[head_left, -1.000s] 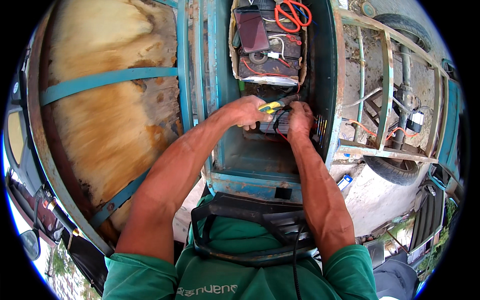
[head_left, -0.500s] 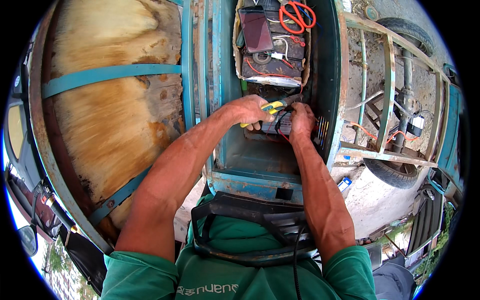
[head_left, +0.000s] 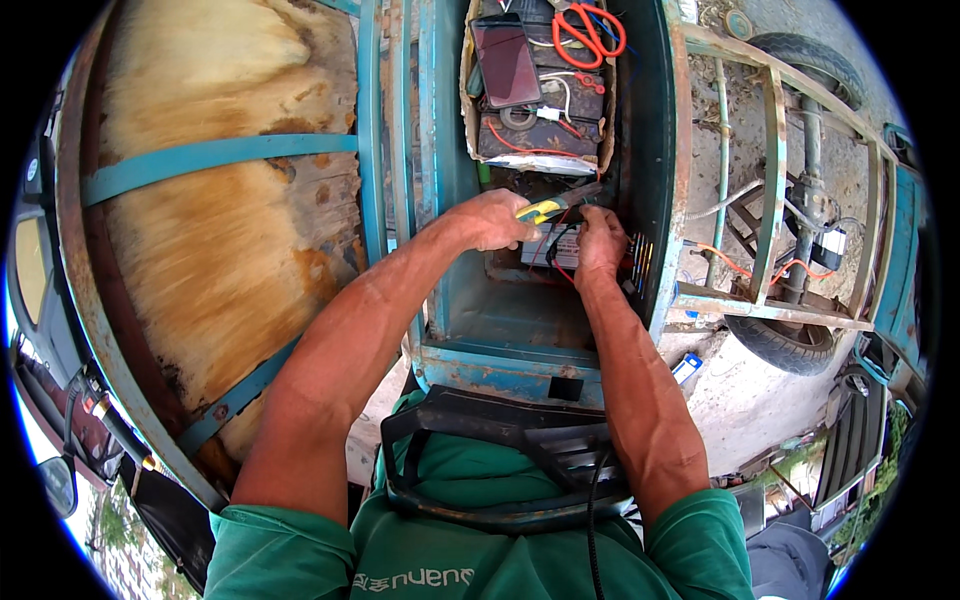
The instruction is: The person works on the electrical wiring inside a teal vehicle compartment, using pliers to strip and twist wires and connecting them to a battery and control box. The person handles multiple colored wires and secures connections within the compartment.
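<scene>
Inside a teal metal box (head_left: 445, 320), my left hand (head_left: 492, 220) grips yellow-handled pliers (head_left: 540, 212), whose jaws point right toward my right hand. My right hand (head_left: 600, 240) has its fingers closed beside the jaws, on what looks like a dark wire; the exact point of grip is hidden. Below the pliers lies a silver device (head_left: 550, 248) with black and red wires. Just above, a cardboard box (head_left: 467, 140) holds dark batteries, a phone (head_left: 505, 60), orange-handled scissors (head_left: 585, 35), white connectors and red wires.
A stained board with teal straps (head_left: 200, 240) is at left. At right are a rusty frame (head_left: 773, 170), tyres (head_left: 780, 345), an axle, cables and a blue package (head_left: 687, 368). A black bar frame (head_left: 500, 400) crosses in front of my body.
My left fingers and the pliers have shifted slightly; the lower yellow handle, visible half a second ago, is now mostly covered by my hand. My right hand stays in nearly the same place.
</scene>
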Tool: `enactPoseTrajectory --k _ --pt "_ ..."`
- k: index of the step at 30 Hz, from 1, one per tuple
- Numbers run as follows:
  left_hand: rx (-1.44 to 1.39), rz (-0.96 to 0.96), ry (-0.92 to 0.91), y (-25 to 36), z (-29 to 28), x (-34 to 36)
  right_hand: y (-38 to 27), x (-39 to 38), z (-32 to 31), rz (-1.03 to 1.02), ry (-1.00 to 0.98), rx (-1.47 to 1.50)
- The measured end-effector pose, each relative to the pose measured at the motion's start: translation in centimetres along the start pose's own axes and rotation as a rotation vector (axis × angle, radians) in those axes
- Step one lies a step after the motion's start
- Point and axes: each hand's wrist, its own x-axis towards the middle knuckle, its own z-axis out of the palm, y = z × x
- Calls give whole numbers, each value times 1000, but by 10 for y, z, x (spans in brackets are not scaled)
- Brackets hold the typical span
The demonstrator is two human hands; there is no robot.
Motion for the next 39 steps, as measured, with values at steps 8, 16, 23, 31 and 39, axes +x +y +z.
enactPoseTrajectory --k 8,16,23,31,39 --pt "82 53 84 1 1 -1 4 1 0 -29 38 -3" --pt "13 29 70 -4 2 3 3 -1 1 -57 43 -23" --pt "118 65 132 -4 3 0 2 -2 2 -107 41 -8" --pt "142 224 287 15 -6 -21 13 8 -3 -106 112 22" --pt "272 215 892 42 -35 -9 4 -4 3 -116 34 -58"
